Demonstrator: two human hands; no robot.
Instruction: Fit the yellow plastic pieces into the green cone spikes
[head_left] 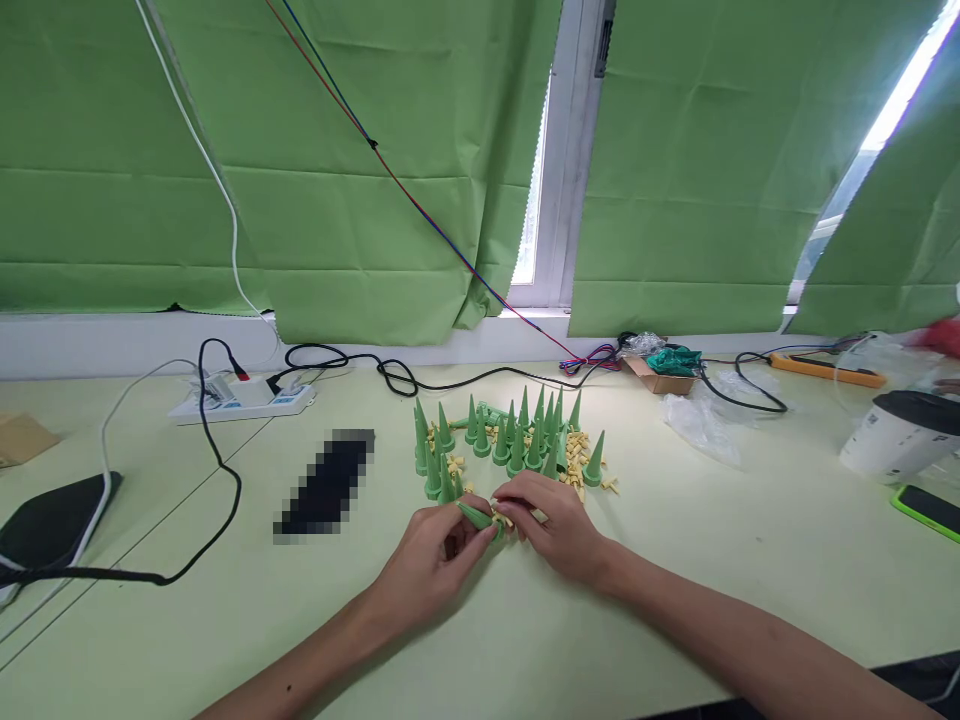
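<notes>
My left hand [444, 548] is closed on a green cone [475, 516], which lies tilted between thumb and fingers with its wide base toward the right. Close against that base, my right hand [551, 522] pinches at a small yellow piece [504, 520], partly hidden by the fingertips. Just beyond both hands, several more green cones [517, 455] stand upright on their round bases in a loose group. Small yellow pieces [576, 455] lie heaped among and beside them.
A white power strip [281, 402] and black cables [237, 480] lie at the left on the table [675, 600]. A dark pixelated patch [326, 485] covers something left of the cones. At the right are a small cardboard box [660, 378], clear plastic [705, 430], a white container [900, 440] and a green-edged phone [930, 510].
</notes>
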